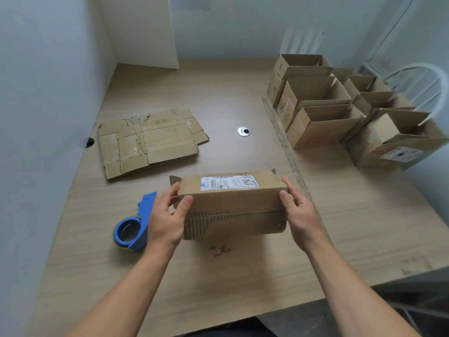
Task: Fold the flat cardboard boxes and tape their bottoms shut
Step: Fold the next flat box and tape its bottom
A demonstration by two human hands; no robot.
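The cardboard box (233,203) sat midway between the desk's left and right edges, somewhat nearer the near edge, with a white shipping label (229,183) on its upper face and torn corrugation showing on the face toward the person. Whether its underside touched the desk (218,276) could not be told. The left hand (167,217) held the box's left end, thumb on the near face and fingers round the side. The right hand (301,215) held the right end the same way, so each grip was closed on the box. A blue tape dispenser (134,227) lay just beside the left hand, toward the left edge. A stack of flat cardboard (150,142) lay farther back on the left. Folded open boxes (323,110) stood crowded at the far right corner, with a white chair (422,88) beyond them.
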